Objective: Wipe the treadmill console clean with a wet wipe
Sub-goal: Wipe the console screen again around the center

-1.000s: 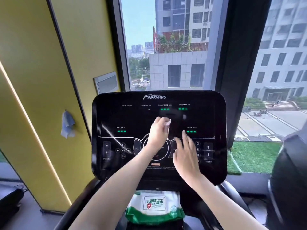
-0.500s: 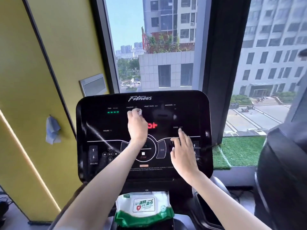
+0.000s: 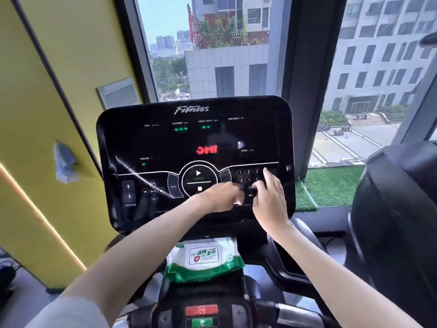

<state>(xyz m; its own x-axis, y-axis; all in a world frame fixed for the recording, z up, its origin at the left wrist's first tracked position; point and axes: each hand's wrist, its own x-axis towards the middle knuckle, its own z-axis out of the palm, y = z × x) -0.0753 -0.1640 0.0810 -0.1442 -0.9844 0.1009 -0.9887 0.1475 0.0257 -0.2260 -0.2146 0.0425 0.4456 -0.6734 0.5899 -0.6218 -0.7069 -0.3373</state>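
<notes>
The black glossy treadmill console (image 3: 165, 143) stands in front of me, with lit green and red readouts. My left hand (image 3: 220, 197) is closed on a white wet wipe (image 3: 237, 202), of which only a corner shows, and presses it on the lower middle of the panel just below the round start button. My right hand (image 3: 269, 197) lies flat with fingers spread on the number keypad at the panel's right, right beside my left hand. A green and white pack of wet wipes (image 3: 204, 259) sits on the ledge under the console.
A yellow wall (image 3: 47, 114) with a crumpled blue-white tissue (image 3: 63, 162) stuck on it is at the left. Windows are behind the console. A dark padded machine part (image 3: 397, 221) rises at the right. Red and green buttons (image 3: 201, 316) sit on the bar below.
My left hand has swept the wipe from the upper middle of the panel down to below the start button. My right hand stayed on the keypad. The camera has moved closer.
</notes>
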